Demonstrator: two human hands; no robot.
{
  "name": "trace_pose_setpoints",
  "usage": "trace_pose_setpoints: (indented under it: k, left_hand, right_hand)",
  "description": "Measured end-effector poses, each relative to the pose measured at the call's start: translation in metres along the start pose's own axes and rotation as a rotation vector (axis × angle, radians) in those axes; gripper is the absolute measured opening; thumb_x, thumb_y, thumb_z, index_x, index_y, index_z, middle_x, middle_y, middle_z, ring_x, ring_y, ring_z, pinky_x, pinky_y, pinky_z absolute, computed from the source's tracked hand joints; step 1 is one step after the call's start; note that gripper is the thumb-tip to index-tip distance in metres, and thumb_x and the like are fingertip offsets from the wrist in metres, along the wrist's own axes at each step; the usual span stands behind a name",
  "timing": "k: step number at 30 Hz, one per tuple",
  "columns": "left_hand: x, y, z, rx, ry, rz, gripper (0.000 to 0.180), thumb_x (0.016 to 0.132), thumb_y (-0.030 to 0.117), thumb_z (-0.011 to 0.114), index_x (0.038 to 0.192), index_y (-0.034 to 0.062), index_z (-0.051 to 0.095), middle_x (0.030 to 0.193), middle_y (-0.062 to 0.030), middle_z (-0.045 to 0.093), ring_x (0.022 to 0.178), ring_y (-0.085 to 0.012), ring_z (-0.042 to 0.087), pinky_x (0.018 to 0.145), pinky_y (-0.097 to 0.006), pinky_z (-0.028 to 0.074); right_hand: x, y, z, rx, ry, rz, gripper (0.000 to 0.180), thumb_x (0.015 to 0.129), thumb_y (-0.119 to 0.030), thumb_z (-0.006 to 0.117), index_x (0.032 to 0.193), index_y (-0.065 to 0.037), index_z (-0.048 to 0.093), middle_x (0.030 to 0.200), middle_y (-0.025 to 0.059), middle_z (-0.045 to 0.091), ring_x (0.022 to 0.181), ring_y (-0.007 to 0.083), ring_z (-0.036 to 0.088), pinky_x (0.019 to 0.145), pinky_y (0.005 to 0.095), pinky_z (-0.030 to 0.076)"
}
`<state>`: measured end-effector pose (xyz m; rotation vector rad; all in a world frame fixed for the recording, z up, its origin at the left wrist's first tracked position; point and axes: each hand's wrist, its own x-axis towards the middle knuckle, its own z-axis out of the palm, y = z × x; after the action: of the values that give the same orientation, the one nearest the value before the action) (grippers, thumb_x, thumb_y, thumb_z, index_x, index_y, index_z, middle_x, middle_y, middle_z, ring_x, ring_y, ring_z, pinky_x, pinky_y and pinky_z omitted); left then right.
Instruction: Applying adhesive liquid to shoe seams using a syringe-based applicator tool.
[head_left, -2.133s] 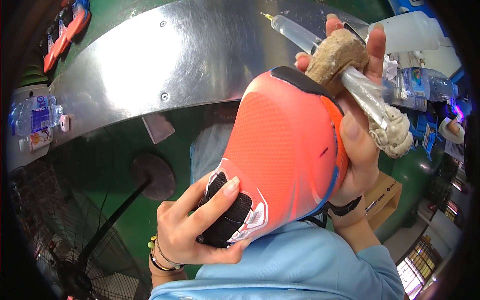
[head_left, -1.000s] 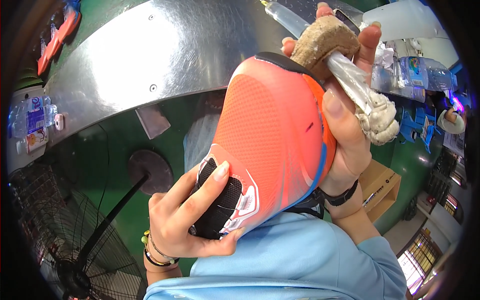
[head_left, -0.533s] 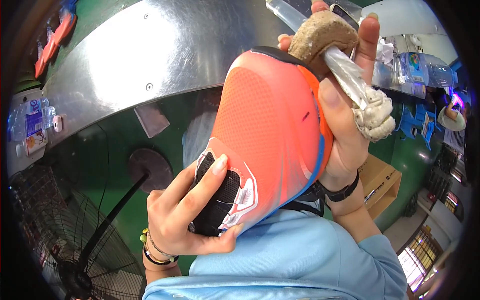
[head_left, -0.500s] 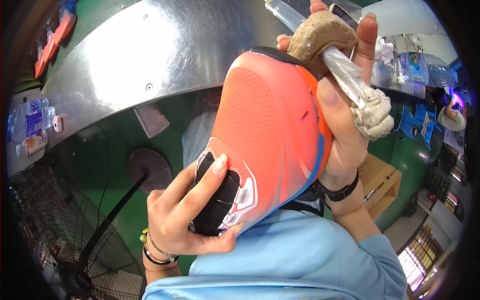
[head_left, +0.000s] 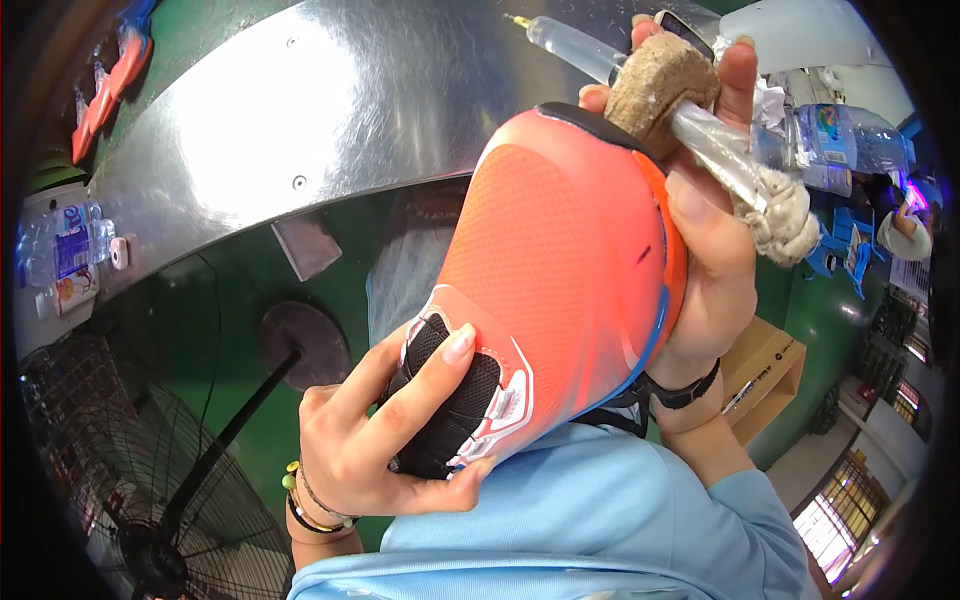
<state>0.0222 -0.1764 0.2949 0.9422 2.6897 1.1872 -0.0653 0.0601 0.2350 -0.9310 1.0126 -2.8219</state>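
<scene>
While the orange shoe (head_left: 560,290) fills the middle of the view, held up in the air in front of the person's chest, much of what lies behind it is hidden. Its sole faces the camera; the upper is out of sight, and only the black mesh (head_left: 445,400) patch and a white and blue rim show at its lower end.

The left hand (head_left: 375,430) grips that lower end, fingers (head_left: 440,370) curled over the mesh and the thumb pressed beneath. The right hand (head_left: 710,250) clasps the upper end from the right side, its palm hidden behind the shoe. In the same closed fingers it holds a brown sponge block (head_left: 660,85), a clear syringe-like applicator (head_left: 580,50) with a yellowish tip, and a knotted rope end (head_left: 780,215); how the applicator and the rope join is hard to make out under the sponge.

One shoe, one sponge and one applicator are in view. Two plastic bottles (head_left: 60,250) stand at the left edge and one or two more (head_left: 835,135) at the upper right, partly cut off. A curved sheet-metal surface (head_left: 300,100) runs across the top. Below left stands one fan (head_left: 130,480), its grille cut by the frame's dark rim, and one cardboard box (head_left: 760,375) peeks out behind the right wrist.
</scene>
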Motion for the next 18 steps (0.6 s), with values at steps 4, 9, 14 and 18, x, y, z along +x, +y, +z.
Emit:
trace_pose_setpoints:
  k: [4, 9, 14, 18]
  left_hand:
    - [0.004, 0.001, 0.001, 0.008, -0.011, 0.014, 0.080, 0.054, 0.039, 0.073, 0.116, -0.0093, 0.057, 0.102, -0.0293, 0.062, 0.079, -0.0321, 0.068, 0.064, -0.031, 0.055]
    - [0.010, 0.005, 0.002, -0.054, 0.050, -0.051, 0.067, 0.053, 0.026, 0.076, 0.115, 0.0071, 0.063, 0.097, -0.0197, 0.065, 0.074, -0.0230, 0.068, 0.050, -0.026, 0.053]
    - [0.008, 0.003, 0.002, 0.002, -0.023, 0.037, 0.079, 0.055, 0.035, 0.074, 0.117, -0.0103, 0.055, 0.103, -0.0307, 0.061, 0.078, -0.0319, 0.068, 0.064, -0.032, 0.056]
    - [0.011, 0.004, 0.003, -0.007, -0.033, 0.040, 0.078, 0.056, 0.035, 0.073, 0.117, -0.0106, 0.055, 0.103, -0.0309, 0.060, 0.078, -0.0321, 0.068, 0.063, -0.032, 0.056]
  right_hand:
    - [-0.003, -0.026, 0.029, -0.091, 0.327, 0.227, 0.083, 0.076, 0.000, 0.067, 0.143, -0.023, 0.023, 0.137, 0.0131, 0.036, 0.120, 0.0298, 0.047, 0.106, 0.0453, 0.034]
    - [0.005, -0.028, 0.040, -0.252, 0.434, 0.201, 0.079, 0.072, -0.008, 0.057, 0.143, -0.016, 0.023, 0.139, 0.0180, 0.033, 0.118, 0.0317, 0.046, 0.106, 0.0519, 0.031]
    - [0.005, -0.017, 0.045, -0.379, 0.531, 0.190, 0.078, 0.069, -0.014, 0.049, 0.143, -0.010, 0.023, 0.140, 0.0220, 0.031, 0.117, 0.0332, 0.046, 0.106, 0.0572, 0.029]
    - [-0.002, -0.019, 0.038, -0.186, 0.506, 0.139, 0.076, 0.072, -0.017, 0.049, 0.143, -0.011, 0.023, 0.140, 0.0201, 0.030, 0.119, 0.0333, 0.043, 0.106, 0.0578, 0.027]
